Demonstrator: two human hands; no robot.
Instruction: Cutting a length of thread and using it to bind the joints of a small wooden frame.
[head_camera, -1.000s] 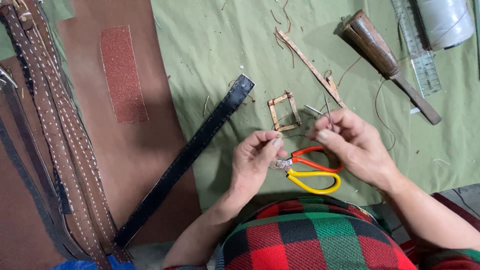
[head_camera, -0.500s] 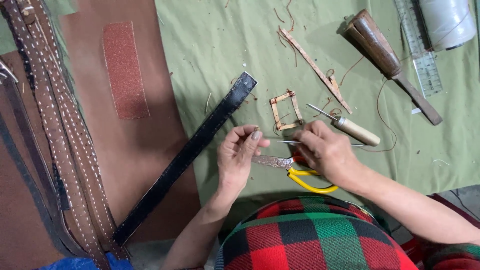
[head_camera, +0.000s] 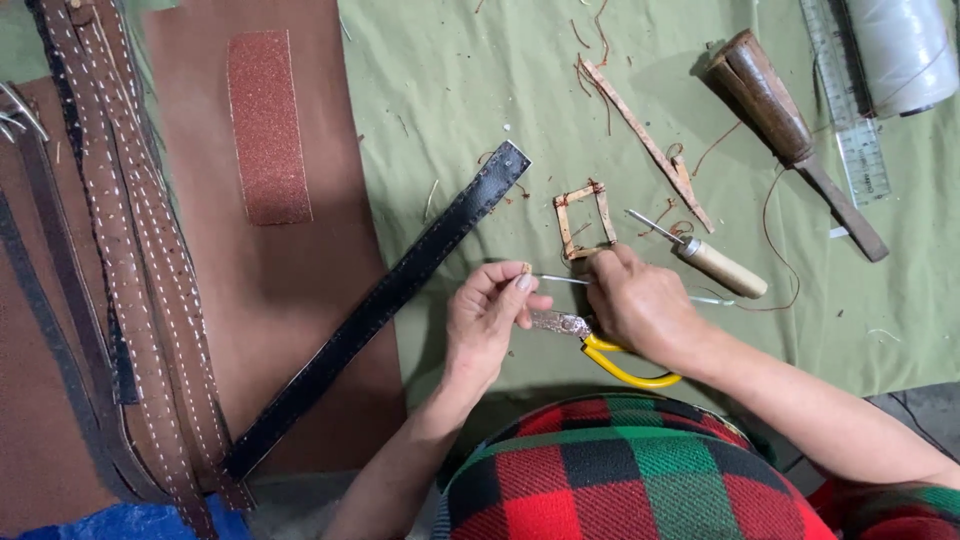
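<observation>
Steel needle (head_camera: 562, 280) spans both hands just above the yellow-handled scissors (head_camera: 612, 355): the left hand (head_camera: 490, 320) pinches its tip end between thumb and forefinger, the right hand (head_camera: 640, 305) closes on the other end. Right of the scissors lies a wooden-handled awl (head_camera: 715, 265), left a black leather strap (head_camera: 380, 305)

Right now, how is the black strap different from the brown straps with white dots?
The black strap lies alone, slanting across the green cloth and brown sheet. The brown stitched straps lie bunched together at the left, running nearly straight up and down. Their white stitching stands out; the black strap's edge stitching is faint. All are long and flat.
</observation>
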